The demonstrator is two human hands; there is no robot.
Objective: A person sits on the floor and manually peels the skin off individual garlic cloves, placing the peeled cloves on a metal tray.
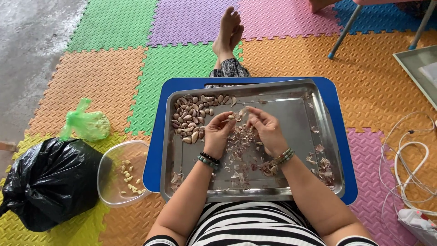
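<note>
Left hand [217,134] and right hand [266,130] pinch one garlic clove [238,116] together above tray [318,132] centre (unpeeled pile [193,116] at 10 o'clock). Risk: the clove could slip into the loose skins [241,146], judging by the fingertip-only grip.

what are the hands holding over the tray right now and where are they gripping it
Both the left hand and the right hand pinch a garlic clove between their fingertips, over the metal tray. Which part of it each grip takes is too small to tell.

Shiny metal tray [300,114], papery garlic skins [241,150], textured foam mats [91,82], glossy black plastic bag [50,182]
</note>
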